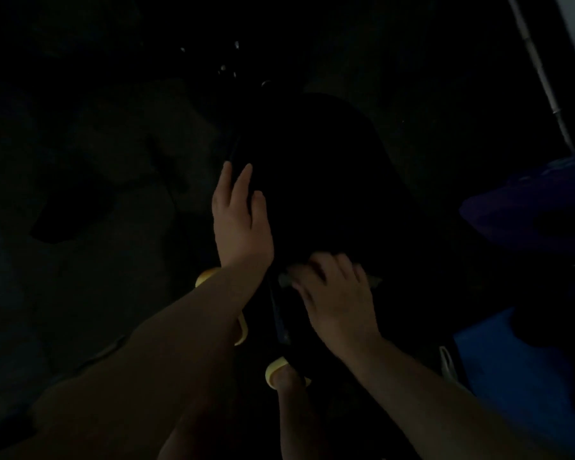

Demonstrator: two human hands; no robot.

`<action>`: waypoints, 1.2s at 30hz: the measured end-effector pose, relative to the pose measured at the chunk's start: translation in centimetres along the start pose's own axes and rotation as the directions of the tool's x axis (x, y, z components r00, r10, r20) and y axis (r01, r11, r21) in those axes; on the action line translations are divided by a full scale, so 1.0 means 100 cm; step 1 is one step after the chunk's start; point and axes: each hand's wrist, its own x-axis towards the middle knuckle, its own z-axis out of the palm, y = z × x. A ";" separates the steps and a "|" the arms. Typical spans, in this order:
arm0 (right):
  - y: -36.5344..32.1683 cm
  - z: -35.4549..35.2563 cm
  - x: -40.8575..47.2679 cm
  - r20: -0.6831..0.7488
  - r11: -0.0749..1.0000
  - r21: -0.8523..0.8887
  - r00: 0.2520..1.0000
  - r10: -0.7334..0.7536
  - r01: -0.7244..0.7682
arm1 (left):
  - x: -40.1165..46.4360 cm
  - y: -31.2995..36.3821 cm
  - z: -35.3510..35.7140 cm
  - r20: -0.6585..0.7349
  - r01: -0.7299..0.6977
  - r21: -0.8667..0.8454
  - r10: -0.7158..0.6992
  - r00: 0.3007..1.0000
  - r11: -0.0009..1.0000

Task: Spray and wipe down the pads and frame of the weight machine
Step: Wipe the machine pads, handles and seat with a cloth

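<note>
The scene is very dark. A black pad [316, 180] of the weight machine fills the middle of the view. My left hand [239, 220] lies flat against the pad's left edge, fingers straight and slightly apart. My right hand [336, 293] presses down at the pad's near end, its fingers curled over a small pale cloth [284, 279] that shows only at the edges of the hand. A dark frame bar [279, 320] runs down below the pad between my arms.
Yellow footwear [274, 373] shows below the pad, with another yellow piece [205, 277] behind my left forearm. Blue objects [525, 207] sit at the right. A pale pipe [541, 74] runs down the upper right. The floor to the left is dim.
</note>
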 end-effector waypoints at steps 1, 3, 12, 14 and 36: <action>0.011 0.001 0.024 -0.038 0.999 -0.001 0.998 0.053 -0.053 | 0.006 0.003 0.004 -0.020 -0.021 0.011 0.021 1.000 1.000; 0.036 -0.001 0.066 -0.096 0.991 0.024 0.986 0.136 -0.134 | 0.022 0.009 0.013 -0.057 -0.043 0.022 0.044 0.997 0.999; 0.038 -0.011 -0.018 -0.033 0.961 0.082 0.963 0.266 -0.263 | 0.048 0.009 0.050 -0.091 0.008 0.474 0.040 0.995 0.881; 0.055 -0.012 0.021 -0.042 0.973 0.078 0.974 0.222 -0.218 | 0.048 0.012 0.051 -0.098 0.018 0.512 0.038 0.994 0.859; 0.100 -0.015 0.227 -0.107 0.778 0.040 0.772 0.627 -0.626 | 0.048 0.005 0.046 -0.108 -0.024 0.392 0.072 0.992 0.919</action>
